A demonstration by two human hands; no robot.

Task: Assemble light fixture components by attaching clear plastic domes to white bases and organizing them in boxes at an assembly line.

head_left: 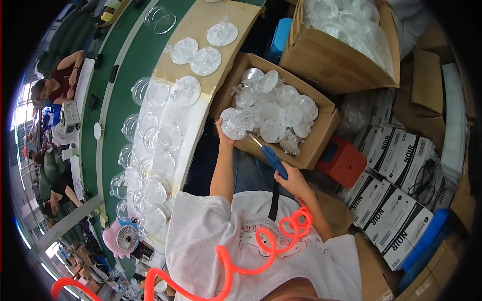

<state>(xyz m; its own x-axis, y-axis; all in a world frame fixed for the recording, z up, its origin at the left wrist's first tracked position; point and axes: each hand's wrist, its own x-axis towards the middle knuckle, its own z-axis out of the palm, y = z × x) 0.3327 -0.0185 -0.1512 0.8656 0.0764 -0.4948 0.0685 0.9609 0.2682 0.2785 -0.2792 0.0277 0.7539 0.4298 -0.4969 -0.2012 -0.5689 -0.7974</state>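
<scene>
My left hand (224, 134) grips the edge of a clear plastic disc (234, 124) with a knobbly middle, held over the near left corner of an open cardboard box (321, 131). Inside that box lies a heap of similar clear discs (290, 115). My right hand (295, 181) is wrapped round a blue air blow gun (274, 161). Its slim metal nozzle points up and left, close to the held disc. A red coiled hose (226, 266) runs from the lower left up to my right wrist; its connection to the tool is hidden.
At left, a pale bench (193, 116) carries several clear discs and round clear covers (156, 188). Beyond it runs a green conveyor (118, 108), with a pink fan (122, 238) nearby. A larger filled carton (341, 57), a red box (343, 161) and printed cartons (394, 210) stand right.
</scene>
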